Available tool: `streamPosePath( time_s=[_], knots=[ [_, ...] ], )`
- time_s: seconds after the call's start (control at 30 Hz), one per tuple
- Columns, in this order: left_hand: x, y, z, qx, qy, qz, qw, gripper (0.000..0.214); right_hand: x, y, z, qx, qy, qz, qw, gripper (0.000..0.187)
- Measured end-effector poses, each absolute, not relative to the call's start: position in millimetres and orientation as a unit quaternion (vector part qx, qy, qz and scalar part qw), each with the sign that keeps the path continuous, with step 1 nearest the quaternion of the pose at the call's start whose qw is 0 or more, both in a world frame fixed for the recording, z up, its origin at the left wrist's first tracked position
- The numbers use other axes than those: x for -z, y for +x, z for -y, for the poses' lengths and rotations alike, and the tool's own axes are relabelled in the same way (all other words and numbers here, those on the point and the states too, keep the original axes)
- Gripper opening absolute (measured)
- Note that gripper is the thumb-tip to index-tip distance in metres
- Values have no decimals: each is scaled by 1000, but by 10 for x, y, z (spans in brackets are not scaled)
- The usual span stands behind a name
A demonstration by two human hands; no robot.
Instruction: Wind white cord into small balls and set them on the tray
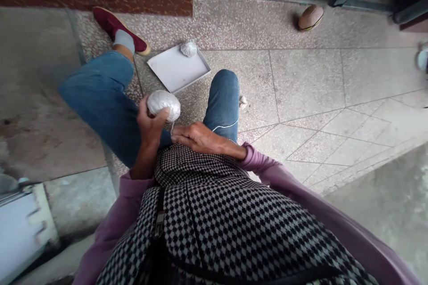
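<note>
Thread ball (pixel 163 103): a pale, tightly wound ball left of the frame's centre, held up above the lap between the two blue-jeaned legs.
Left hand (pixel 149 124): curled around the ball from below and behind, thumb pressed on its lower right side; it grips the ball firmly.
Strand (pixel 172 126): a thin pale thread drops from the ball's underside toward the other hand; its lower end is too fine to trace.
Right hand (pixel 196 136): just right of centre, lying low on the checked garment (pixel 214 213), fingers drawn together and pointing toward the strand. It looks pinched on the thread, though the contact itself cannot be made out.
Step in hand: judging from the grip and the hanging strand, this looks like winding thread onto the ball, mid-turn.
Next move calls for: keeping the strand taut between the hands while the ball is turned, so that the wraps lie snug and do not slip off.
White tray (pixel 174 73): flat on the speckled floor above centre, beyond the knees, with a second small pale ball (pixel 189 48) at its far edge.
Further out: a red shoe (pixel 113 26) at upper left, and a brown rounded object (pixel 310 18) on the floor at upper right.
</note>
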State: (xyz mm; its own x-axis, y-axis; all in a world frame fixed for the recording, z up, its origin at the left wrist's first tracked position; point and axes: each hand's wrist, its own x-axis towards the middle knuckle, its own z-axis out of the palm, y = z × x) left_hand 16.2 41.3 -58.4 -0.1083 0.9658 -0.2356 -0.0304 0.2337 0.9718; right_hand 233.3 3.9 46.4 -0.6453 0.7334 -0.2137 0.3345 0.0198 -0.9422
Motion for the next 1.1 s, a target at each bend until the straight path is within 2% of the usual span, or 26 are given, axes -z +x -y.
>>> streamPosePath(
  time_s=[0.1,0.2,0.33,0.5,0.6,0.7,0.9,1.1],
  knots=[
    [506,198,-399,-413,448,-577,544,98,-535,2599,-380,-519,-422,709,225,31],
    [421,241,-378,-390,474,-521,594,96,-446,2845,-721,-486,-444,695,287,40],
    [434,270,-315,-410,423,-454,669,91,-155,2916,-940,-545,-411,651,331,57],
    [478,297,-255,-416,365,-424,717,100,130,2742,-956,-604,-382,590,375,65],
    [468,304,-240,-422,367,-456,692,103,166,2699,-963,-612,-400,575,368,65],
    [425,324,-218,-424,367,-459,689,96,143,2714,-972,-618,-431,555,352,65],
    [325,443,-229,-491,295,-456,681,95,181,2601,-805,-600,-529,496,339,75],
    [237,514,-262,-532,293,-483,631,79,192,2297,-461,-599,-563,487,296,68]
  ],
)
